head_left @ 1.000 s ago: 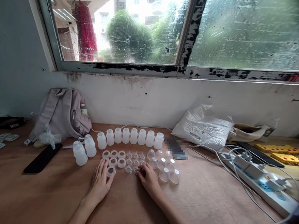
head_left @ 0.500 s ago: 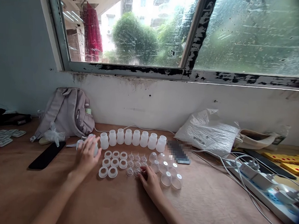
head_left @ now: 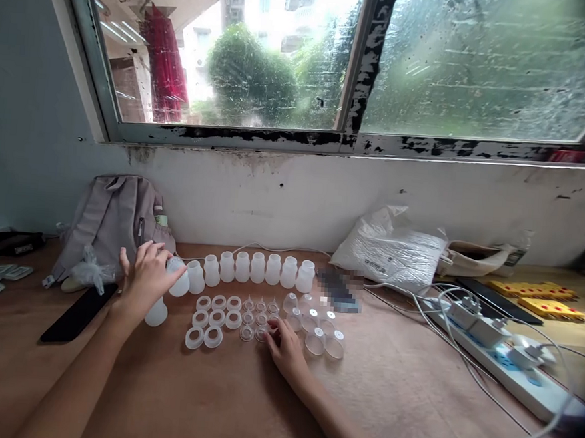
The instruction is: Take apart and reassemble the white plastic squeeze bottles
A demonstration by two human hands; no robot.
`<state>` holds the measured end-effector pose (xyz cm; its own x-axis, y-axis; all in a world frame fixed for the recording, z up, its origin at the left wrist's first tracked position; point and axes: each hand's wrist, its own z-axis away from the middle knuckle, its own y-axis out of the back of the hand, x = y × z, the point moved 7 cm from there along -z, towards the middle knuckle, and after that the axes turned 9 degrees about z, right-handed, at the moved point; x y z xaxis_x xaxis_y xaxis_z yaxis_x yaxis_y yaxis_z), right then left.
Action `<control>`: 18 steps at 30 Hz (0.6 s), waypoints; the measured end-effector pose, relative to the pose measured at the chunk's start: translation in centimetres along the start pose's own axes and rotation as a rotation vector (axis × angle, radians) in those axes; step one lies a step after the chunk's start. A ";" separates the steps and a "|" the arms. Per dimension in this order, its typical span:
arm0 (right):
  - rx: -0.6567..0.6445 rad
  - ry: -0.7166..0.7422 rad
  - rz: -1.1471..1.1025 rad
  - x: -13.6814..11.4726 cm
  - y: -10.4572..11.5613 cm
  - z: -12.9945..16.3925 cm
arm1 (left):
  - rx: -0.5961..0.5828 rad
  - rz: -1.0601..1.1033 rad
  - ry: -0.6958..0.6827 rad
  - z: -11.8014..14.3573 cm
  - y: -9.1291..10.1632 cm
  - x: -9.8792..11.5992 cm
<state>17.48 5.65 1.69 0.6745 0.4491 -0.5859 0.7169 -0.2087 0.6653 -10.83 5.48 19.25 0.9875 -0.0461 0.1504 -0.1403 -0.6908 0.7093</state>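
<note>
Curling seemingly around a white bottle, left hand; right hand loosely open, empty.

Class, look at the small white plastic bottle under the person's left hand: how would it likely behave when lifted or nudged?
The bottle looks translucent, thin-walled and empty, so probably light and slightly squeezable. The left hand covers it with fingers alone, suggesting little weight. It seems tilted; being round-bodied, it would likely roll if laid down, and its narrow neck and light weight may let a nudge tip it.
</note>
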 end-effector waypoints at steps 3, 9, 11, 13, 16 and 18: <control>0.029 -0.009 -0.042 -0.4 0.5 -0.1 | 0.083 0.244 -0.100 1.7 1.9 4.3; 0.127 -0.028 -0.170 -1.1 2.4 0.1 | 0.075 0.766 -0.050 8.5 -2.5 11.3; 0.178 -0.061 -0.194 -1.1 3.3 0.3 | 0.033 0.847 -0.068 10.6 -4.7 12.9; 0.217 -0.084 -0.204 -1.1 3.9 0.4 | 0.041 0.894 -0.122 11.9 -5.8 13.6; 0.245 -0.089 -0.210 -1.3 4.4 0.6 | 0.112 0.931 -0.240 12.9 -5.9 13.5; 0.253 -0.075 -0.213 -1.4 4.4 0.7 | 0.201 0.949 -0.296 13.1 -5.3 12.9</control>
<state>19.80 3.52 5.13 0.5093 0.4425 -0.7381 0.8577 -0.3304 0.3938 3.55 -0.89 8.37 0.4564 -0.7970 0.3957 -0.8884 -0.3834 0.2524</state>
